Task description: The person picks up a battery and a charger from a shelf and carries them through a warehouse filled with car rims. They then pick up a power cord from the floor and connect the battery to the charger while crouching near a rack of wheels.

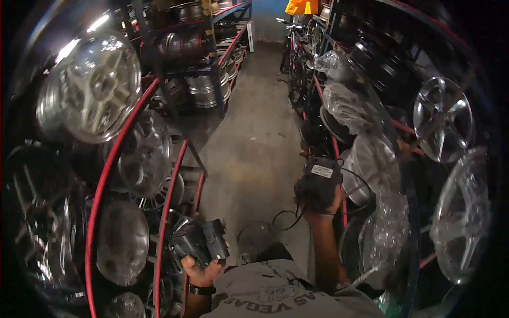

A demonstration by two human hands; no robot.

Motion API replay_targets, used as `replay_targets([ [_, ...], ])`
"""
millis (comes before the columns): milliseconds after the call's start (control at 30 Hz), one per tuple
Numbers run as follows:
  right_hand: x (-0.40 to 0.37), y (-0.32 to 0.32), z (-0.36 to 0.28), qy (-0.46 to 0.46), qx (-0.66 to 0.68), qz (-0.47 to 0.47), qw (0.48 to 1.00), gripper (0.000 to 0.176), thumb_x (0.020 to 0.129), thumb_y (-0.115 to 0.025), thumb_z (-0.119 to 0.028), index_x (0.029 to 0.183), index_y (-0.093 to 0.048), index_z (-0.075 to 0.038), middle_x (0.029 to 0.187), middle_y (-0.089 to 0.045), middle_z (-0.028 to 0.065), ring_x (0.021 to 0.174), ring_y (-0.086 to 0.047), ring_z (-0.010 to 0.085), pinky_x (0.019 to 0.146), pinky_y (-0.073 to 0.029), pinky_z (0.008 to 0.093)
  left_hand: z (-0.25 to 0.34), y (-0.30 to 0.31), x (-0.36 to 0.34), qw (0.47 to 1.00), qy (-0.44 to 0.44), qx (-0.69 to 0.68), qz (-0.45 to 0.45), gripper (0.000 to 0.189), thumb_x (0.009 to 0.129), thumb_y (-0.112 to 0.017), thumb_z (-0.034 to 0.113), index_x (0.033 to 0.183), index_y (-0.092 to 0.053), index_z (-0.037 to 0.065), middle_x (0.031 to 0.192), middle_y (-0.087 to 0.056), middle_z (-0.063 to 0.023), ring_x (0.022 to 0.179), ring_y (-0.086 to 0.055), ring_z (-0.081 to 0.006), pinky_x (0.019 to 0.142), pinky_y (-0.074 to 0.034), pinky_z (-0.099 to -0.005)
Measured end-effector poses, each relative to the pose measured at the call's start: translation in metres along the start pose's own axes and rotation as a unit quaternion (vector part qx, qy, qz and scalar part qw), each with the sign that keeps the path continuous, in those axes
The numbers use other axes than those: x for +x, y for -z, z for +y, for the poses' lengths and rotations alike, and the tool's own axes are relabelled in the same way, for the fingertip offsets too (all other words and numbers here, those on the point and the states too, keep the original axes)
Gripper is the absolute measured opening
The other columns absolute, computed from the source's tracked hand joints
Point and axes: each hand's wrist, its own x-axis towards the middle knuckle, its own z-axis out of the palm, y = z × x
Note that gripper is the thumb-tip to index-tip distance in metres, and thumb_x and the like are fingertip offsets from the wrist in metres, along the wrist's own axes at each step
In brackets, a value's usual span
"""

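My left hand (203, 272), with a dark band at the wrist, is at the lower middle beside the left rack. Its fingers are closed around a black blocky tool (192, 245), which has a smooth rectangular block at its right end. Further forward on the right, my right hand (333, 204) grips a black corded device (317, 183) with a white printed label on top. A thin black cord (286, 213) loops down from the device toward my legs, and another loop hangs at its right. Most of the right fingers are hidden behind the device.
Racks with red rails (112, 159) line both sides, loaded with wheel rims (101, 87). Plastic-wrapped rims (376, 159) lie close by my right arm. A concrete aisle (254, 106) runs ahead between the racks. Bicycles (297, 58) stand at its far right, under an orange cloth (302, 7).
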Motion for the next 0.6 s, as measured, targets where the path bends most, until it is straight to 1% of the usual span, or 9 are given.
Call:
replay_targets([
  [67, 0.047, 0.038, 0.001, -0.013, -0.004, -0.025, 1.0, 0.071, 0.085, -0.052, -0.064, 0.132, -0.054, -0.01, 0.121, -0.063, 0.0125, 0.104, -0.065, 0.0332, 0.085, -0.053, 0.0522, 0.001, -0.004, 0.055, 1.0, -0.007, 0.001, -0.001, 0.106, 0.066, -0.085, 0.027, 0.153, -0.026, 0.018, 0.14, -0.048, -0.0231, 0.111, -0.061, -0.0436, 0.073, -0.062, -0.0421],
  [133, 0.102, 0.081, 0.006, -0.007, 0.051, -0.068, 0.996, 0.077, 0.088, -0.051, -0.064, 0.14, -0.045, -0.009, 0.127, -0.057, 0.0166, 0.112, -0.059, 0.0419, 0.089, -0.055, 0.0594, -0.003, -0.003, 0.111, 0.999, -0.039, 0.029, -0.013, 0.106, 0.065, -0.085, 0.028, 0.153, -0.027, 0.018, 0.14, -0.049, -0.0224, 0.113, -0.059, -0.0433, 0.079, -0.061, -0.0445],
  [167, 0.127, 0.089, 0.007, -0.016, 0.054, -0.07, 0.996, 0.077, 0.088, -0.051, -0.064, 0.14, -0.045, -0.009, 0.127, -0.057, 0.0166, 0.112, -0.059, 0.0419, 0.089, -0.055, 0.0594, -0.007, -0.002, 0.135, 0.996, -0.068, 0.054, -0.024, 0.107, 0.065, -0.086, 0.03, 0.153, -0.027, 0.017, 0.139, -0.049, -0.0216, 0.116, -0.057, -0.0429, 0.084, -0.059, -0.0468],
  [233, 0.177, 0.101, 0.009, -0.105, 0.168, -0.119, 0.973, 0.08, 0.085, -0.061, -0.058, 0.145, -0.04, -0.008, 0.135, -0.048, 0.0184, 0.118, -0.054, 0.0451, 0.089, -0.054, 0.0607, -0.017, -0.001, 0.182, 0.991, -0.11, 0.075, -0.009, 0.108, 0.064, -0.086, 0.03, 0.154, -0.026, 0.017, 0.139, -0.049, -0.0225, 0.119, -0.055, -0.0422, 0.088, -0.057, -0.0487],
  [267, 0.205, 0.116, 0.012, -0.117, 0.172, -0.119, 0.971, 0.08, 0.085, -0.061, -0.058, 0.145, -0.04, -0.008, 0.135, -0.048, 0.0184, 0.118, -0.054, 0.0451, 0.089, -0.054, 0.0607, -0.022, 0.0, 0.205, 0.986, -0.141, 0.091, 0.005, 0.109, 0.064, -0.085, 0.03, 0.154, -0.024, 0.017, 0.139, -0.049, -0.0234, 0.122, -0.053, -0.0414, 0.092, -0.055, -0.0505],
  [367, 0.304, 0.148, 0.01, -0.136, 0.181, -0.075, 0.971, 0.084, 0.084, -0.068, -0.054, 0.146, -0.037, -0.008, 0.14, -0.039, 0.0196, 0.122, -0.048, 0.0453, 0.089, -0.053, 0.0634, -0.037, 0.019, 0.268, 0.982, -0.178, 0.051, 0.032, 0.113, 0.064, -0.085, 0.028, 0.156, -0.021, 0.017, 0.138, -0.048, -0.0252, 0.127, -0.05, -0.0394, 0.093, -0.055, -0.0507],
  [433, 0.365, 0.149, 0.011, -0.236, 0.188, -0.191, 0.934, 0.087, 0.084, -0.068, -0.056, 0.148, -0.034, -0.008, 0.139, -0.039, 0.0206, 0.122, -0.047, 0.046, 0.086, -0.054, 0.063, -0.045, 0.015, 0.307, 0.974, -0.212, 0.053, 0.053, 0.113, 0.064, -0.084, 0.028, 0.156, -0.019, 0.017, 0.138, -0.048, -0.0255, 0.127, -0.05, -0.0386, 0.093, -0.055, -0.0512],
  [533, 0.446, 0.163, 0.031, -0.263, 0.158, -0.192, 0.932, 0.09, 0.083, -0.068, -0.059, 0.148, -0.032, -0.008, 0.14, -0.036, 0.0218, 0.122, -0.046, 0.0456, 0.082, -0.055, 0.0612, -0.052, -0.009, 0.37, 0.947, -0.304, 0.064, 0.079, 0.114, 0.064, -0.084, 0.027, 0.157, -0.018, 0.018, 0.139, -0.047, -0.0263, 0.128, -0.05, -0.039, 0.095, -0.054, -0.0517],
  [600, 0.5, 0.163, 0.046, -0.315, 0.156, -0.225, 0.908, 0.093, 0.081, -0.069, -0.061, 0.148, -0.033, -0.008, 0.137, -0.039, 0.0224, 0.118, -0.049, 0.046, 0.081, -0.056, 0.0595, -0.047, -0.001, 0.399, 0.965, -0.259, 0.012, 0.04, 0.114, 0.063, -0.084, 0.025, 0.157, -0.019, 0.019, 0.14, -0.046, -0.0272, 0.13, -0.049, -0.0388, 0.097, -0.052, -0.0522],
])
